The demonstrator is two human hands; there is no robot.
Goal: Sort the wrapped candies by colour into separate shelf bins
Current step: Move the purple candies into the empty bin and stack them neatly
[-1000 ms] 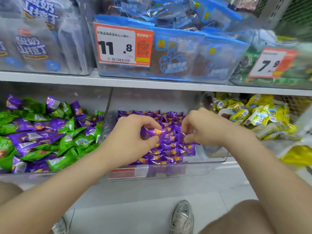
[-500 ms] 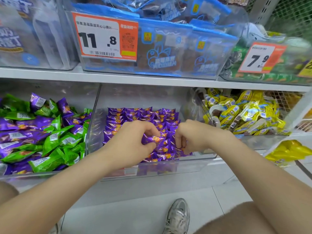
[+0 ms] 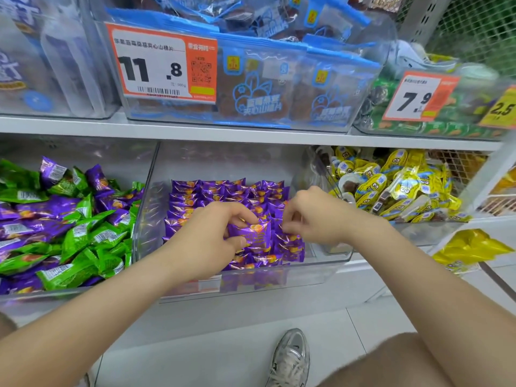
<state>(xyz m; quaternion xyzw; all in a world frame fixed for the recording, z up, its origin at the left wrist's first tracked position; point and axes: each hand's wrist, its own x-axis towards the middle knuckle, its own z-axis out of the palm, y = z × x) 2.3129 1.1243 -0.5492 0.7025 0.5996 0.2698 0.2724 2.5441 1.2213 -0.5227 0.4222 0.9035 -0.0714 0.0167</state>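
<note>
In the middle bin (image 3: 148,208), a purple candy (image 3: 252,236) is now lifted clear, pinched by the left hand (image 3: 206,241); the hold of the right hand (image 3: 315,216) cannot be told. Placement is judged unfinished.

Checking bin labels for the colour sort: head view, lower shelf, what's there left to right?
mixed green and purple candies → purple candies → yellow packets → yellow bag

Free room lies beyond the left hand (image 3: 206,238) and right hand (image 3: 315,216), above the purple candies (image 3: 212,189); clear bin (image 3: 329,261) walls flank them outward, shelf board (image 3: 251,134) overhead.
</note>
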